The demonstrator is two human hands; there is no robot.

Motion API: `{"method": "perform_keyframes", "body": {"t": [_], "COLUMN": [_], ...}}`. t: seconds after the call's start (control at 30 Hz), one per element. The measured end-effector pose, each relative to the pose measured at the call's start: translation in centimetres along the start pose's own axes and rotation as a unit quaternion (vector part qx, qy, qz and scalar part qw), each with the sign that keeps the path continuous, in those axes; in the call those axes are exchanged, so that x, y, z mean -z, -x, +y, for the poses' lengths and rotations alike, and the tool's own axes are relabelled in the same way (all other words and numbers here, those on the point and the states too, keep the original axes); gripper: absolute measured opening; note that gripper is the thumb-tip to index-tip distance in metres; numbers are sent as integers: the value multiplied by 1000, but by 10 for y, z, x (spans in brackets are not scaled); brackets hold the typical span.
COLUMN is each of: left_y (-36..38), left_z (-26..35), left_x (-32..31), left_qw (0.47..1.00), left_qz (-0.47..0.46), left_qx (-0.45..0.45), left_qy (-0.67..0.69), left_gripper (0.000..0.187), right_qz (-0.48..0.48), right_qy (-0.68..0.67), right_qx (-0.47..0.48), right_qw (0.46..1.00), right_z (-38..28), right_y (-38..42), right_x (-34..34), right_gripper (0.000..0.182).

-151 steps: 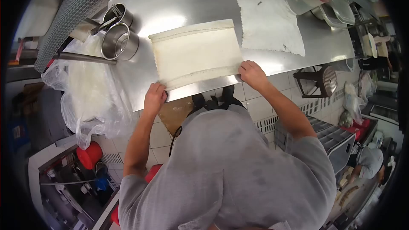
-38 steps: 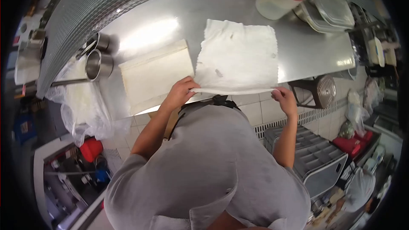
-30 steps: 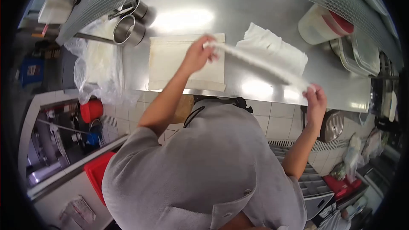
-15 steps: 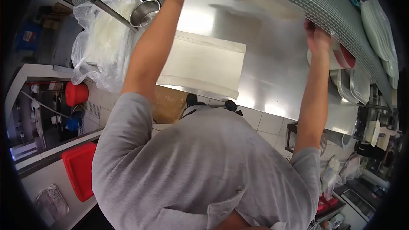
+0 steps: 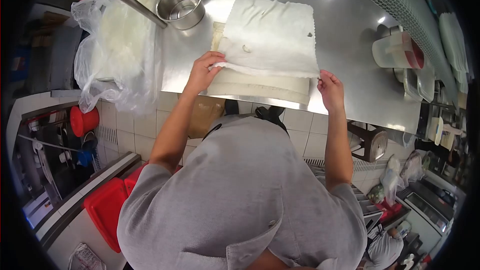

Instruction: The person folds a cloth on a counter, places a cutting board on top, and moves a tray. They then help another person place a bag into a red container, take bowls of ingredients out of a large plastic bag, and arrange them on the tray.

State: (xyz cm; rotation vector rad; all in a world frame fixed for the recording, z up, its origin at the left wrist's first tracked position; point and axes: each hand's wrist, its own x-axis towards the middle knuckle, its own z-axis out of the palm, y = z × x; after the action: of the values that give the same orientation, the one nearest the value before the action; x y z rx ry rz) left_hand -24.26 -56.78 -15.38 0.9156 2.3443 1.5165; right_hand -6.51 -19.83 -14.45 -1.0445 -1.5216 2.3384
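Observation:
A white cloth [image 5: 275, 32] with wavy edges and a small hole near its right side lies spread over a cream-coloured flat board [image 5: 257, 87]. The board's near strip and part of its left edge show from under it. My left hand [image 5: 204, 72] pinches the cloth's near left corner between thumb and fingers. At the near right corner, my right hand [image 5: 330, 90] grips the cloth's edge with its fingertips. The near edge is slightly raised and folded between the two hands. Most of the board is hidden by the cloth.
The steel table [image 5: 350, 65] holds a metal pot [image 5: 181, 7] at back left and a clear plastic jug [image 5: 392, 50] at right. A large plastic bag [image 5: 122, 40] lies left. A mesh-covered shelf [image 5: 395, 5] overhangs the back right. A stool [image 5: 372, 142] stands below.
Both hands have come down from the overhead shelf toward me. The white cloth is now over the board, with a hand at each near corner. The view has shifted slightly.

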Motion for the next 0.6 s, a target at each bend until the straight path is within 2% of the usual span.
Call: {"method": "perform_keyframes", "body": {"t": [0.07,0.1,0.17,0.23,0.33,0.4,0.43,0.47,0.5,0.53,0.6], "left_y": [-5,-14,-45,-96,-189,-236,-239,-271,-298,-311,-272], "left_z": [-9,-9,-6,-5,3,28,65,35,-3,-28,21], "left_x": [3,5,11,18,40,63,77,77,88,98,112], "left_qw": [999,1000,997,988,967,956,982,887,836,761,759], "left_qz": [0,2,35,84,144,149,33,88,164,234,218], "left_qx": [-43,-29,-64,-97,-92,-30,131,-6,-138,-264,-261], "left_qy": [-7,-8,-32,-89,-189,-252,-135,-453,-506,-544,-554], "left_gripper": [22,21,19,17,28,25,55,40,39,38,41], "right_qz": [13,8,-17,-37,-2,14,21,21,7,-6,3], "right_qy": [-21,-16,-41,-18,8,10,4,4,13,23,6], "right_qx": [21,40,87,166,187,233,262,266,290,310,311], "right_qw": [999,999,995,985,982,972,965,964,957,950,950], "right_z": [3,-3,-26,-60,-126,-169,-185,-201,-214,-220,-223], "right_y": [-7,-11,-24,-47,-96,-114,-112,-105,-96,-88,-79], "right_x": [4,3,-5,-22,-52,-70,-80,-88,-96,-98,-92], "right_gripper": [11,12,13,13,16,16,16,16,16,16,18]}}
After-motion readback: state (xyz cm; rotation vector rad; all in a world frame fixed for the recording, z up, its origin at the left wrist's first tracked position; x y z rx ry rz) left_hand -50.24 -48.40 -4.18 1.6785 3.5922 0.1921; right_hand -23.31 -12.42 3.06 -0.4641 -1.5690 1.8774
